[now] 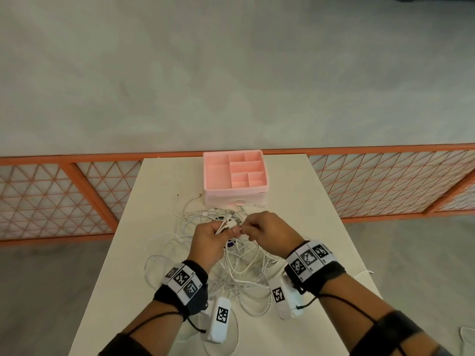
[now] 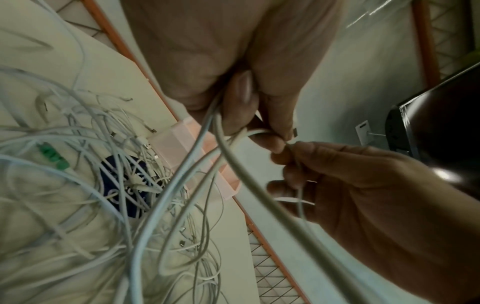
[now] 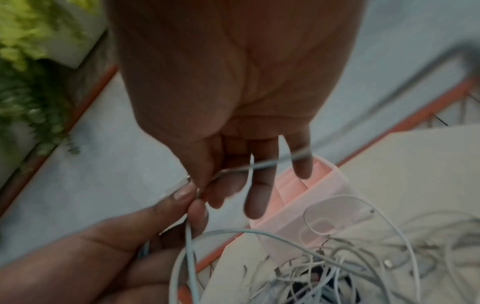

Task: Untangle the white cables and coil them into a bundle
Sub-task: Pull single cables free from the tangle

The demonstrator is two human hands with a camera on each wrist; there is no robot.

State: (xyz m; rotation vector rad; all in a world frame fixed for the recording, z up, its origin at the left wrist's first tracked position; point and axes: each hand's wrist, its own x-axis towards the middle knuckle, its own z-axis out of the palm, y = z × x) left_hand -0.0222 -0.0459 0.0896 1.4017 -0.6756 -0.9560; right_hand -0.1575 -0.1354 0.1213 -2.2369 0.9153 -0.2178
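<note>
White surface (image 1: 308,191), tangled white cables (image 1: 246,273) below our grip. Left hand (image 1: 208,240) clutches several strands, right hand (image 1: 267,229) pinches one; we should feed it out slowly, no yanking.

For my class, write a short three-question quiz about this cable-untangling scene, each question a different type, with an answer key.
1. True or false: the pink organizer box holds coiled cables.
2. Multiple choice: the left hand is (a) flat on the table, (b) gripping several white cables, (c) inside the box.
3. Short answer: what is the right hand doing?

Key:
1. False; every compartment that shows is bare.
2. b
3. It pinches a thin cable strand right beside the left hand's fingertips, above the tangled pile.
</note>
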